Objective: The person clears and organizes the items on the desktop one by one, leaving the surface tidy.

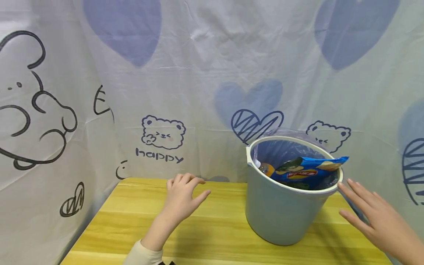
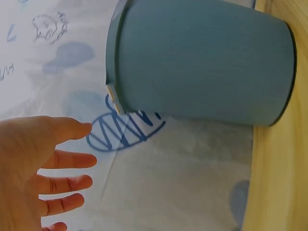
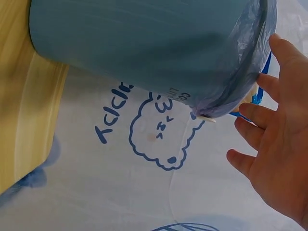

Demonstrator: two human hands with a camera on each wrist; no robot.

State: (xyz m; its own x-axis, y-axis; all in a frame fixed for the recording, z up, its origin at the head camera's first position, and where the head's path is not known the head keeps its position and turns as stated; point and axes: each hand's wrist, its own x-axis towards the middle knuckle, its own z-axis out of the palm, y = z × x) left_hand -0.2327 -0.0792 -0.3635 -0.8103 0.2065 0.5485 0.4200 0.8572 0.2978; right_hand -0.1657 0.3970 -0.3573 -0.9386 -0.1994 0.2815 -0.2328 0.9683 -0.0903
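A grey-blue trash bin (image 1: 281, 209) with a pale rim stands on the wooden table, lined with a clear plastic bag (image 3: 240, 62) that hangs over part of its edge. Inside lean a blue chip bag (image 1: 308, 171), its corner poking above the rim, and a small orange item (image 1: 267, 169), mostly hidden. My right hand (image 1: 374, 209) is beside the bin's right edge, fingers extended; whether the fingertips touch the rim I cannot tell. To the left of the bin, my left hand (image 1: 183, 195) hovers over the table with fingers spread, holding nothing.
The yellow wood-grain table (image 1: 132, 213) extends left of the bin. Close behind it hangs a pale curtain (image 1: 198, 110) printed with hearts and bears, which also runs along the left side.
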